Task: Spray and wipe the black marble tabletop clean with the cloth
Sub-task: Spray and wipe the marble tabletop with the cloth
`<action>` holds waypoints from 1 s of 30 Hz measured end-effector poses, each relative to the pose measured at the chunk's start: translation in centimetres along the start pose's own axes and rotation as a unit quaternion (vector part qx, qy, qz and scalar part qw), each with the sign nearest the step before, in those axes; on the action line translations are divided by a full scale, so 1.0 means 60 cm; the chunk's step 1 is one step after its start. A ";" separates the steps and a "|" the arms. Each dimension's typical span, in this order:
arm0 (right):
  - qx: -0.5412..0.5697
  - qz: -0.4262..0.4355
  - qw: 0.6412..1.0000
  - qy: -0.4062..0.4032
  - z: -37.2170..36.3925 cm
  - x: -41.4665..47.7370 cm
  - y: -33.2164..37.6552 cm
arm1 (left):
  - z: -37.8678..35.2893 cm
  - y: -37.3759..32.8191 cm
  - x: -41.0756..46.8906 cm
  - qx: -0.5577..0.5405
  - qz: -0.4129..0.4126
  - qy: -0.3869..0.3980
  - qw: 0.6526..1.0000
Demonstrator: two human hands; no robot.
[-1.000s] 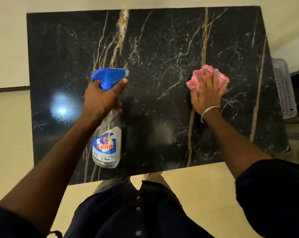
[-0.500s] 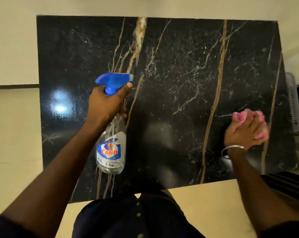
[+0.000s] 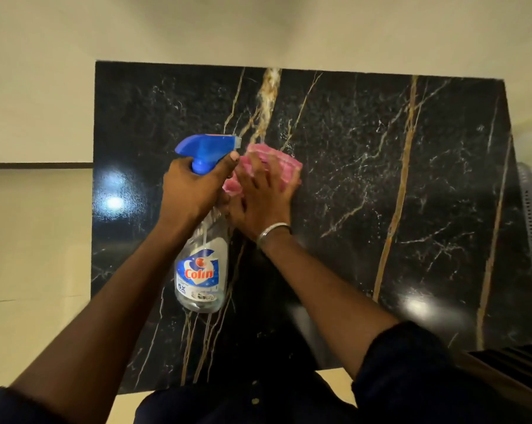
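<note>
The black marble tabletop (image 3: 381,179) with gold and white veins fills the middle of the view. My left hand (image 3: 194,191) grips the neck of a clear spray bottle (image 3: 202,276) with a blue trigger head, held above the table's left half, forefinger on the trigger. My right hand (image 3: 261,197) lies with straight fingers on a folded pink cloth (image 3: 277,162) and presses it flat on the marble just right of the bottle's nozzle. The two hands are almost touching. Part of the cloth is hidden under my fingers.
Pale floor surrounds the table. A white perforated basket (image 3: 530,218) stands past the table's right edge. A dark slatted thing (image 3: 515,362) sits at the lower right corner. My dark shirt is at the near table edge.
My right hand has slid the pink cloth from the table's right side leftward and farther away, up to the spray bottle. The left hand still holds the bottle in much the same place.
</note>
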State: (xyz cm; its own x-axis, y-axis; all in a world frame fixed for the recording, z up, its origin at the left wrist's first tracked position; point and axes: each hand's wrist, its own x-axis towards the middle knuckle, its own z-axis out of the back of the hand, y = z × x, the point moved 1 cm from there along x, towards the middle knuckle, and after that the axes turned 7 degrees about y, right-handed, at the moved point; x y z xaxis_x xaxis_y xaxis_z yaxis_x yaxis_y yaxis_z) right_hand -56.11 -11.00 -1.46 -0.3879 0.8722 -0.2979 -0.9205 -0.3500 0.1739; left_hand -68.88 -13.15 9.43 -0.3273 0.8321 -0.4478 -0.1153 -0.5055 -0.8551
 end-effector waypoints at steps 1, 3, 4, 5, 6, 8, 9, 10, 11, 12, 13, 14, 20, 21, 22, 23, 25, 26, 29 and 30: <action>-0.010 0.038 0.999 0.019 0.002 0.012 0.023 | 0.005 0.000 0.002 0.011 0.002 -0.007 1.000; -0.029 0.111 0.992 0.057 0.005 0.027 0.062 | 0.015 -0.002 0.005 0.029 0.002 -0.026 0.999; -0.032 0.136 0.988 0.067 0.003 0.028 0.077 | 0.020 -0.003 0.005 0.039 0.000 -0.035 0.999; -0.035 0.155 0.985 0.065 0.000 0.026 0.086 | 0.024 -0.005 0.005 0.047 -0.004 -0.041 0.998; -0.041 0.171 0.983 0.053 -0.006 0.023 0.090 | 0.026 -0.007 0.004 0.052 -0.005 -0.042 0.998; -0.054 0.208 0.976 0.021 -0.015 0.016 0.080 | 0.025 -0.010 0.000 0.056 -0.009 -0.041 0.998; -0.055 0.230 0.972 0.000 -0.018 0.013 0.064 | 0.020 -0.011 0.000 0.058 -0.010 -0.037 0.998; -0.053 0.253 0.966 -0.018 -0.018 0.009 0.046 | 0.014 -0.012 0.000 0.057 -0.010 -0.033 0.998; -0.052 0.273 0.960 -0.028 -0.015 0.005 0.027 | 0.010 -0.013 -0.001 0.054 -0.009 -0.031 0.998; -0.051 0.283 0.957 -0.034 -0.010 0.000 0.004 | 0.001 -0.014 -0.001 0.053 -0.008 -0.030 0.998; -0.052 0.282 0.957 -0.033 -0.009 -0.006 -0.020 | -0.009 -0.015 -0.003 0.050 -0.005 -0.030 0.998; -0.055 0.272 0.960 -0.031 -0.008 -0.010 -0.048 | -0.021 -0.014 -0.004 0.047 -0.002 -0.031 0.998; -0.058 0.141 0.988 -0.036 0.037 -0.031 -0.272 | -0.114 -0.025 -0.025 0.021 -0.016 -0.014 1.000; -0.054 0.114 0.991 -0.038 0.047 -0.033 -0.314 | -0.128 -0.028 -0.030 0.015 -0.020 -0.017 1.000; -0.050 0.083 0.995 -0.039 0.058 -0.037 -0.361 | -0.145 -0.031 -0.034 0.007 -0.022 -0.022 0.999; -0.049 0.055 0.997 -0.037 0.067 -0.042 -0.404 | -0.162 -0.033 -0.038 -0.002 -0.022 -0.028 0.999; -0.048 0.009 0.998 -0.034 0.083 -0.052 -0.481 | -0.190 -0.034 -0.047 -0.017 -0.012 -0.029 0.999; -0.047 -0.007 0.998 -0.033 0.088 -0.055 -0.511 | -0.198 -0.035 -0.050 -0.025 -0.005 -0.030 0.999; -0.035 -0.050 0.997 -0.040 0.099 -0.077 -0.589 | -0.228 -0.046 -0.063 -0.037 -0.004 -0.030 0.999; -0.027 -0.062 0.997 -0.040 0.100 -0.086 -0.609 | -0.240 -0.053 -0.067 -0.034 -0.008 -0.030 0.999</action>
State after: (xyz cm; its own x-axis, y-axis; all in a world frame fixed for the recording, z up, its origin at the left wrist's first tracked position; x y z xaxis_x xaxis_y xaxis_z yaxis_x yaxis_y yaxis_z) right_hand -20.21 -0.64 -0.62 -0.2671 0.9340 -0.2373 -0.9634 -0.2531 0.0880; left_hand -53.70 -11.61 10.19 -0.3822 0.8233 -0.4196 -0.0579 -0.4745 -0.8783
